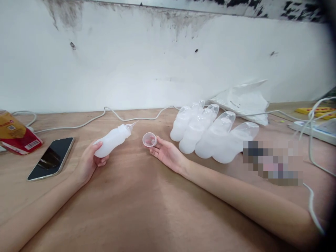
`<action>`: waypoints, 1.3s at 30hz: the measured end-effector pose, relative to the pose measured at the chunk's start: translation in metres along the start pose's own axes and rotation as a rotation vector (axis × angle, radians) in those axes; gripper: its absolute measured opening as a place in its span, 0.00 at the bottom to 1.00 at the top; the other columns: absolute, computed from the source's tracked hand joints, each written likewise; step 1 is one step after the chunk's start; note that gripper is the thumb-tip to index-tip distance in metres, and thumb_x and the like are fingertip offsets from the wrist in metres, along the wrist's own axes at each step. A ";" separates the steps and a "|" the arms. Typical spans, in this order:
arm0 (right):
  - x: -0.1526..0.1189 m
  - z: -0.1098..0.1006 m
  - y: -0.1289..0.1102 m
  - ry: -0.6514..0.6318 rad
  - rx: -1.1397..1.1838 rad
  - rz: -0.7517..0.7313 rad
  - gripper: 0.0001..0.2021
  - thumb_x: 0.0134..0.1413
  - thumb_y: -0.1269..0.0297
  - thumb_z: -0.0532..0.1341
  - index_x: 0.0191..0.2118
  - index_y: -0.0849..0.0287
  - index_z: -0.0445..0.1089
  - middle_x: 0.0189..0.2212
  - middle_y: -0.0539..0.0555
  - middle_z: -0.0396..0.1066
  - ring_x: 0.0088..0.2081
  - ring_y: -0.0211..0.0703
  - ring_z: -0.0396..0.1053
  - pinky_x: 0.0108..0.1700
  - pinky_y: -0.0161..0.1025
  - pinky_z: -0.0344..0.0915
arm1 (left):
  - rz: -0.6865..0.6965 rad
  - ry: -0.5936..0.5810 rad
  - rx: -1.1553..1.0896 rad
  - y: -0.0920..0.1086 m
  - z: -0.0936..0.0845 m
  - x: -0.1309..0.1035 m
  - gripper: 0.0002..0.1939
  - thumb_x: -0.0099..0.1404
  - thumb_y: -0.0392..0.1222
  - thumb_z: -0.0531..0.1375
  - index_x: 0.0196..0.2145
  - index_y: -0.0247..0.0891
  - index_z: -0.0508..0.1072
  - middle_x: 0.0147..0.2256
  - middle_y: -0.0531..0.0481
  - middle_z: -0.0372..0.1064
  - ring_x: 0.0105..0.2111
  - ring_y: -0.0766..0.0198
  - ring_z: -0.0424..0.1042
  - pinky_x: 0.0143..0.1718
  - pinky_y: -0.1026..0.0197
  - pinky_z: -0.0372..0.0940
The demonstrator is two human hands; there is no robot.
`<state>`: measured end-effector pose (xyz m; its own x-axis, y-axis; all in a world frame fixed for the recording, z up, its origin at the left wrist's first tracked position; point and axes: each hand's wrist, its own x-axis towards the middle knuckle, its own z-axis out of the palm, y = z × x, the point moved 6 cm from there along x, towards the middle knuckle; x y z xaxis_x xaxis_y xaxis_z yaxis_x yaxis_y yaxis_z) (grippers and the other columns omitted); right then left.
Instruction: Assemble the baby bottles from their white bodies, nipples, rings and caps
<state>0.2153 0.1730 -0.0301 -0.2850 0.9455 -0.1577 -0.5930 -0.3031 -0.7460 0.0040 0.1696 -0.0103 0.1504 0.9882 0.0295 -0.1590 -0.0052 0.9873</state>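
Note:
My left hand (90, 161) grips the base of a white squeeze bottle (112, 139) lying tilted just above the wooden table (147, 210), its pointed nozzle aimed right. My right hand (168, 153) holds a small clear cap (149, 139) at its fingertips, a short gap right of the nozzle tip. The cap's open side faces the camera.
Several capped white bottles (210, 134) lie in a row right of my right hand. A phone (51, 158) and a red-yellow packet (15, 136) sit at left. A white cable (86, 121) runs along the wall; a plastic bag (244, 99) and power strip (315, 131) are at right.

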 end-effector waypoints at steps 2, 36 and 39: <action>0.000 0.002 0.001 -0.014 0.014 0.002 0.06 0.54 0.66 0.55 0.35 0.62 0.66 0.35 0.55 0.69 0.31 0.34 0.67 0.35 0.31 0.65 | 0.014 -0.004 0.011 0.000 0.000 0.000 0.12 0.59 0.46 0.51 0.38 0.36 0.61 0.25 0.56 0.54 0.16 0.76 0.51 0.13 0.71 0.42; -0.024 0.036 -0.028 -0.191 -0.655 -0.436 0.19 0.44 0.68 0.63 0.46 0.53 0.66 0.48 0.51 0.65 0.49 0.43 0.63 0.51 0.43 0.61 | 0.161 -0.070 0.594 0.009 0.010 -0.020 0.16 0.56 0.47 0.56 0.41 0.41 0.59 0.31 0.53 0.60 0.24 0.67 0.59 0.23 0.67 0.55; -0.023 0.033 -0.028 -0.175 -0.639 -0.421 0.19 0.44 0.68 0.63 0.46 0.53 0.66 0.47 0.51 0.66 0.48 0.43 0.64 0.50 0.43 0.61 | 0.127 -0.070 0.551 0.004 0.013 -0.024 0.16 0.57 0.50 0.54 0.40 0.41 0.57 0.25 0.56 0.58 0.18 0.69 0.55 0.20 0.67 0.52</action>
<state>0.2132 0.1557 0.0158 -0.2784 0.9171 0.2853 -0.1438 0.2539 -0.9565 0.0129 0.1435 -0.0052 0.2310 0.9620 0.1454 0.3498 -0.2216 0.9102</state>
